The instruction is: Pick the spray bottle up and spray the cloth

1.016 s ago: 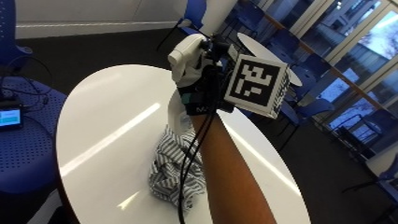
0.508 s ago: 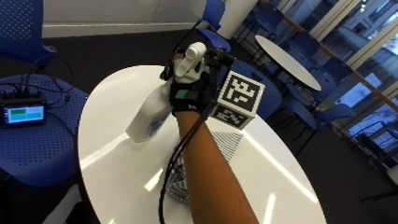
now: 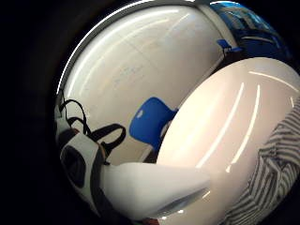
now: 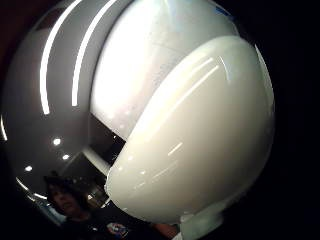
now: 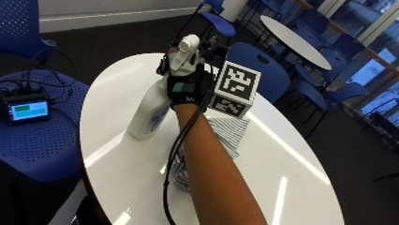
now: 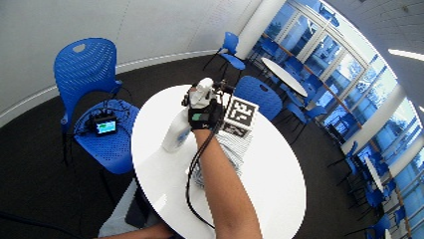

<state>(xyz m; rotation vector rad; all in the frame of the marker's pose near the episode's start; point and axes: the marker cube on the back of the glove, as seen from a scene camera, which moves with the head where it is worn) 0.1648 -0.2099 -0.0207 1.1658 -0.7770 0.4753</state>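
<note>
My gloved right hand (image 5: 187,90) (image 6: 201,115) grips the neck of a white spray bottle (image 5: 150,117) (image 6: 177,135), just under its spray head (image 5: 187,47). The bottle leans over the round white table (image 5: 124,168), left of the cloth; whether its base touches the top I cannot tell. A grey-and-white striped cloth (image 5: 229,133) (image 6: 232,145) lies crumpled on the table beside and under my forearm. The bottle's white body fills the thumb side palm view (image 4: 200,130) and shows close in the little finger side palm view (image 3: 150,187), with the cloth (image 3: 272,164) beyond it on the table (image 3: 225,112).
A blue chair (image 5: 259,70) stands at the table's far side. Another blue chair at the left carries a small device with a lit screen (image 5: 28,110). A second round table (image 5: 293,40) and more blue chairs stand farther back.
The outside picture has shifted as a whole, so its camera moved. The hand still grips the bottle's neck. The bottle now shows beside the cloth rather than above it.
</note>
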